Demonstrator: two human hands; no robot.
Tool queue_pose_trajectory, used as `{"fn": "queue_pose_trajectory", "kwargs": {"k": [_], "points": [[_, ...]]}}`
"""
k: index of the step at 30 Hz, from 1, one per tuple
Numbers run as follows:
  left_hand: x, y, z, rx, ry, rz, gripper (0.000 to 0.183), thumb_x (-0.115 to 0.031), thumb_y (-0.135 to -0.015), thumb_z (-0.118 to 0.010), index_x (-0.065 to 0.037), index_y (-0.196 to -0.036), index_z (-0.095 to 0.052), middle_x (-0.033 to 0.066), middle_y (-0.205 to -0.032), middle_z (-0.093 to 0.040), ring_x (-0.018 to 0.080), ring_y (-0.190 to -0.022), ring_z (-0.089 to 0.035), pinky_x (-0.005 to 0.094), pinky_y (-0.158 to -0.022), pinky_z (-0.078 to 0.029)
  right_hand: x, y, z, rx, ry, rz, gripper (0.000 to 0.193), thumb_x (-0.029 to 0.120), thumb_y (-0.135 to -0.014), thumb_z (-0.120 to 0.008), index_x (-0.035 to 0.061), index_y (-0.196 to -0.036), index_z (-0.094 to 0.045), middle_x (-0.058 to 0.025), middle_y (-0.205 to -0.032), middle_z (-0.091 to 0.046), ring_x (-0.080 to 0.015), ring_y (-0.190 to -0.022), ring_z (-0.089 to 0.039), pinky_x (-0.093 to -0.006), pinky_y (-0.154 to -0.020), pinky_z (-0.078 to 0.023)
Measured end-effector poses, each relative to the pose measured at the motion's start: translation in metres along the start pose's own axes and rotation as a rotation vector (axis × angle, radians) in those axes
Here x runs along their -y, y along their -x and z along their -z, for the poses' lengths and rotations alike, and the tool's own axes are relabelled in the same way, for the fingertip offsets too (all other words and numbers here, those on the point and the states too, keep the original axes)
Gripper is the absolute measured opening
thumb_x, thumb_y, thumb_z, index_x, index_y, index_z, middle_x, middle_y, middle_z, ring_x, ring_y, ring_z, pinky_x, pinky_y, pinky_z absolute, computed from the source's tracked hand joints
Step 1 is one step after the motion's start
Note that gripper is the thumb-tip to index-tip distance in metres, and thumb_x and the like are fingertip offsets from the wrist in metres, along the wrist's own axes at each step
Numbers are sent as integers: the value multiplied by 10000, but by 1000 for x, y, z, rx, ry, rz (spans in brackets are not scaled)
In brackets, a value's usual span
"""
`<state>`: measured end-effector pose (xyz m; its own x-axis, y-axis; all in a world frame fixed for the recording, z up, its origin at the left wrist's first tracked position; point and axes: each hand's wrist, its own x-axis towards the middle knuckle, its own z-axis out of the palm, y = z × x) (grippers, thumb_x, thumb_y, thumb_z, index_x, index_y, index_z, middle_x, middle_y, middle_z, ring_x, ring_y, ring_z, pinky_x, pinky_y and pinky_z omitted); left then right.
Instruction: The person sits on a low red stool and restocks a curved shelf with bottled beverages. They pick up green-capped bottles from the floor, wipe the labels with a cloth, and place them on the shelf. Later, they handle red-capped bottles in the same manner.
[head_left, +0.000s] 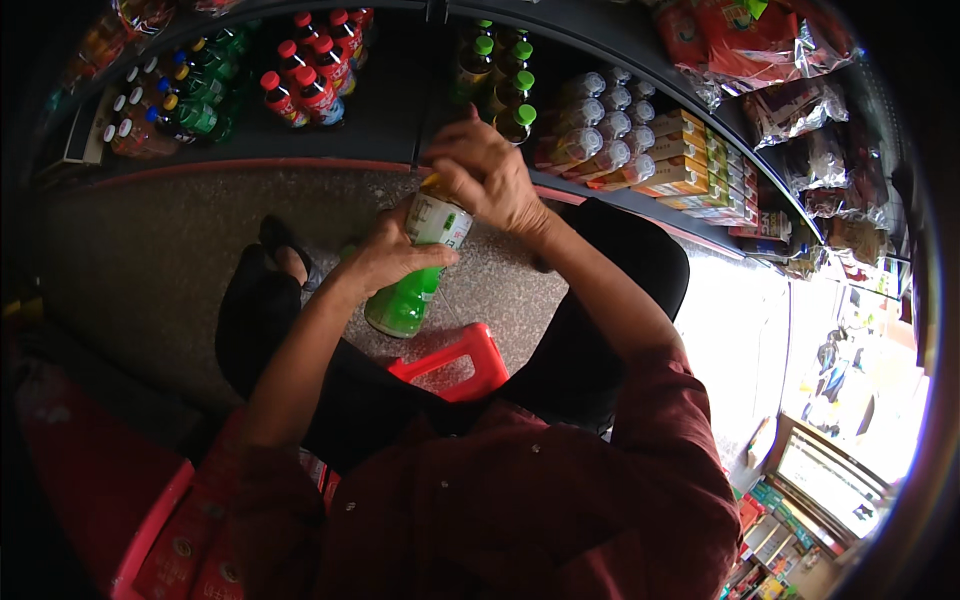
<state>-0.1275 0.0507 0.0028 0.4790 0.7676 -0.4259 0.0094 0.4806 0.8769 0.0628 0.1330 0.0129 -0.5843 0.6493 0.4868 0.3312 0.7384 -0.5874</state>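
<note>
Green bottle [402, 305], white-labelled, slanted, base toward seven o'clock, gripped mid-body in left hand [392, 250]; right hand [490, 180] curled over yellow cap [431, 184], mostly hiding it, hold unclear. Red-capped bottles [318, 85], eleven o'clock; green-capped bottles [523, 84], one; red plastic frame [485, 362], five.

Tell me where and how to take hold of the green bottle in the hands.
Best is probably a grip around the lower body of the green bottle, coming from the person's right. That rounded part is bare on the near side, while the left hand wraps the middle from the left and the right hand crowds the cap end.
</note>
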Motion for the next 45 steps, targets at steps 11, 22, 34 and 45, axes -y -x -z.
{"fn": "queue_pose_trajectory", "kwargs": {"k": [11, 22, 34, 45], "points": [[-6, -10, -13, 56, 684, 29, 782, -742, -886, -325, -41, -1115, -585, 92, -770, -661, 187, -593, -654, 314, -526, -568, 33, 20, -22, -116, -975, -1021, 607, 521, -982, -405, 5, -1299, -459, -76, -854, -617, -129, -590, -570, -226, -489, -456], [11, -16, 21, -215, 795, 34, 769, -716, -922, -226, -53, -1099, -574, 133, -844, -668, 233, -750, -677, 354, -653, -574, 85, 60, -36, 95, 20, 85, 603, 220, -762, -719, 86, -1320, -533, -130, -1270, -476, -327, -1055, -484, -470, -911, -408], [13, -11, -5, 19, 902, 53, 439, -462, -987, -466, -72, -1151, -584, 10, -931, -632, 90, -816, -626, 237, -734, -533, 34, 2, 4, -100, 244, 175, 330, 169, -751, -748, 117, -1069, -675, -82, -1088, -582, -261, -975, -566, -399, -841, -471], [8, -24, -5, -62, 915, -42, 615, -584, -974, -334, -70, -1246, -537, 90, -1085, -637, 198, -927, -649, 344, -801, -546, 50, 27, -25, -44, 124, 115, 300, 161, -773, -727, 74, -1056, -684, -103, -1097, -576, -306, -1007, -564, -444, -904, -478]]}}
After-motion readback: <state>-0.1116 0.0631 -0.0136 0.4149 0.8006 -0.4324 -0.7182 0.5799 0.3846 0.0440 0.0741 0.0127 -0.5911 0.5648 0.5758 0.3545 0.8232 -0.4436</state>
